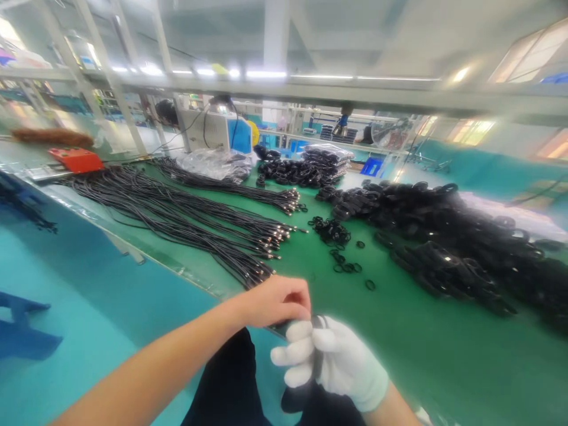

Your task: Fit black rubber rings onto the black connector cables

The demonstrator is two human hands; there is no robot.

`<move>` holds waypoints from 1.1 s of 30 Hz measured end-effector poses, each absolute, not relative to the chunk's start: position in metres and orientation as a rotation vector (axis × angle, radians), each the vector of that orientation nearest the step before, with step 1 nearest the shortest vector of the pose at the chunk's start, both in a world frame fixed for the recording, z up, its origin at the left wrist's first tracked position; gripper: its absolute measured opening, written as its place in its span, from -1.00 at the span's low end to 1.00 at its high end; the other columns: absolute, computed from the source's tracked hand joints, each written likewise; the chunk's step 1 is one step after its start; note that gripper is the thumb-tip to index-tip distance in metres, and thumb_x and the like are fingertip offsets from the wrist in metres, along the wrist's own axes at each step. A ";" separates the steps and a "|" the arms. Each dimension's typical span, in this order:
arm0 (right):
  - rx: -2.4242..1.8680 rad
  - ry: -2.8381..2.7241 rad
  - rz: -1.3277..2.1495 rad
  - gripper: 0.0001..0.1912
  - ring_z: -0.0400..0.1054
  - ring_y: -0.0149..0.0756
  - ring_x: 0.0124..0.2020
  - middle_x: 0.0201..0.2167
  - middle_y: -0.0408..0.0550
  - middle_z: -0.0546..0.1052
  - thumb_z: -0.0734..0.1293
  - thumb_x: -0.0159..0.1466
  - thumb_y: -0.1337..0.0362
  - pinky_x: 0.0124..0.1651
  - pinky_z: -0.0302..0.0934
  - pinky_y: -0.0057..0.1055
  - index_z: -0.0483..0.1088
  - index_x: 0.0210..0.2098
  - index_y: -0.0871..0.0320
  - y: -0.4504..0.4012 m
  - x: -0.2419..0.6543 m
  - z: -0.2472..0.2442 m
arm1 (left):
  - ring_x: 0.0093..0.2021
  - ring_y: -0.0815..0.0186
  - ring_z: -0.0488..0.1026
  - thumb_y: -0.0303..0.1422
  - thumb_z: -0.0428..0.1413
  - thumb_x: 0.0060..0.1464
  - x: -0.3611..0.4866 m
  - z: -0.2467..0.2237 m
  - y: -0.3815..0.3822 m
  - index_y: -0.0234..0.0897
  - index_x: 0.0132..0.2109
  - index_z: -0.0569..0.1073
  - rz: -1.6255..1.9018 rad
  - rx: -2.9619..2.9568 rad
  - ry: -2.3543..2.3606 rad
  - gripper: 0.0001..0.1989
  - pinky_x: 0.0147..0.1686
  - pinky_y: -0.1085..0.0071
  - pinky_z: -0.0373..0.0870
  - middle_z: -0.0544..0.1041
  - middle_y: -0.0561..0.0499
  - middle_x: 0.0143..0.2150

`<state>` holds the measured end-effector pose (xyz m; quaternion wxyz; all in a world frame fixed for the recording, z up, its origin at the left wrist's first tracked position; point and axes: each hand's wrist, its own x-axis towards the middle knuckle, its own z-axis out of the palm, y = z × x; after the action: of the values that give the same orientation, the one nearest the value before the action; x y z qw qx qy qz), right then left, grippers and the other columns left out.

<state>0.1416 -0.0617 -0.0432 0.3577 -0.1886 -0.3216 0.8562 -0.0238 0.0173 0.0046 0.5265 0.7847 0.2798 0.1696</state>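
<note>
My left hand, bare, is closed at the table's near edge, its fingertips touching the top of a black item; whether it grips that item is hidden. My right hand, in a white glove, is wrapped round the black item, which hangs down between thumb and fingers over my lap. Behind my left hand lie long bundles of black cables with metal tips pointing right. Small black rings are scattered on the green table beyond both hands.
A large heap of black coiled items covers the right side. Clear plastic bags, a red box and a blue and white machine stand toward the back. A metal shelf frame crosses above the table.
</note>
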 end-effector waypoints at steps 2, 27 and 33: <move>-0.531 -0.813 2.186 -0.60 0.45 -0.06 -0.23 -0.42 0.10 0.54 0.40 0.10 0.11 -0.22 0.27 -0.18 0.40 -0.22 0.32 -0.060 0.142 -0.041 | -0.44 0.44 0.32 -0.42 0.08 0.03 -0.024 -0.006 0.005 -0.33 -0.35 0.43 0.539 1.815 0.725 -0.94 -0.45 0.56 0.25 0.43 0.10 -0.44; -0.643 -1.449 2.104 -0.76 0.41 -0.29 -0.44 -0.51 0.03 0.56 0.31 0.13 0.26 -0.18 0.24 -0.34 0.53 -0.42 0.34 -0.051 0.153 0.021 | -0.36 0.45 0.35 -0.60 0.03 0.05 -0.006 -0.029 -0.040 -0.26 -0.27 0.35 1.254 1.750 0.762 -0.85 -0.37 0.54 0.33 0.36 0.08 -0.31; -0.609 -1.479 2.052 -0.74 0.37 -0.34 -0.48 -0.60 -0.01 0.50 0.33 0.14 0.24 -0.30 0.25 -0.42 0.52 -0.49 0.35 -0.052 0.153 0.021 | -0.29 0.41 0.39 -0.62 -0.02 0.10 0.000 -0.030 -0.045 -0.23 -0.17 0.37 1.543 1.897 0.649 -0.77 -0.30 0.52 0.34 0.40 0.04 -0.28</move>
<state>0.1525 -0.0523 0.0209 0.2669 -0.2256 -0.5478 0.7601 -0.0001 -0.0447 -0.0298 0.3012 0.7151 0.2446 0.5814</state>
